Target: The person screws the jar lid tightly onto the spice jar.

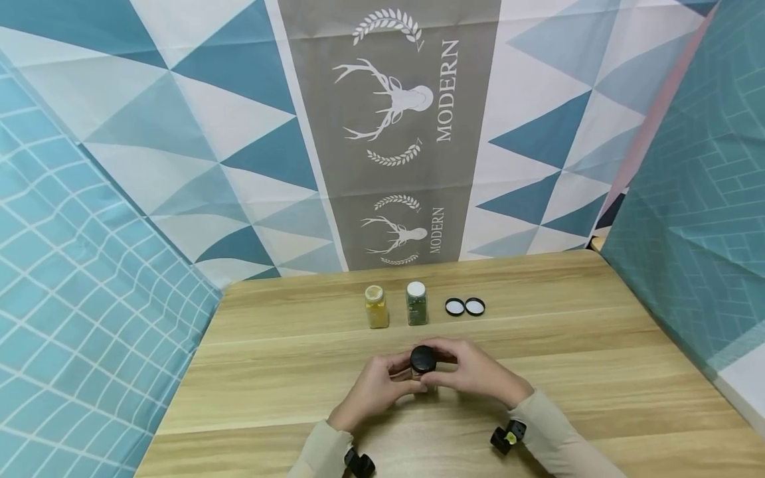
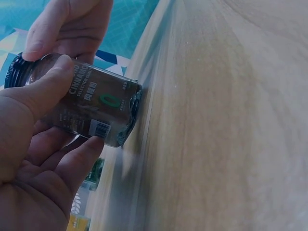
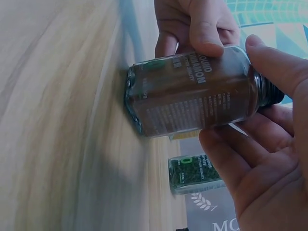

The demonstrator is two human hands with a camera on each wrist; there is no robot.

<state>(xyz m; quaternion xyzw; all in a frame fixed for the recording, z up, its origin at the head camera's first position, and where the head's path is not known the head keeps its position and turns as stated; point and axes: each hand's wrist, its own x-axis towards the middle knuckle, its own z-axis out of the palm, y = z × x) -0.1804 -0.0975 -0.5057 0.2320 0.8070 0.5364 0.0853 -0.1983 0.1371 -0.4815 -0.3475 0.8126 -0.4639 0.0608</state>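
Note:
Both hands hold a glass cinnamon jar (image 2: 91, 96) full of brown powder, its black lid (image 1: 423, 359) on top. My left hand (image 1: 375, 387) grips the jar body from the left, thumb along the label side. From the right, my right hand (image 1: 472, 372) has its fingers and thumb around the upper part near the lid. In the right wrist view the jar (image 3: 187, 94) has its base at or close to the table; contact is hard to tell.
Behind the hands stand a yellow jar (image 1: 377, 309) and a green herb jar (image 1: 416, 305) with a white top. Two black-rimmed lids (image 1: 455, 307) lie side by side to their right on the wooden table (image 1: 269, 372). Patterned cloth (image 1: 239, 133) hangs behind.

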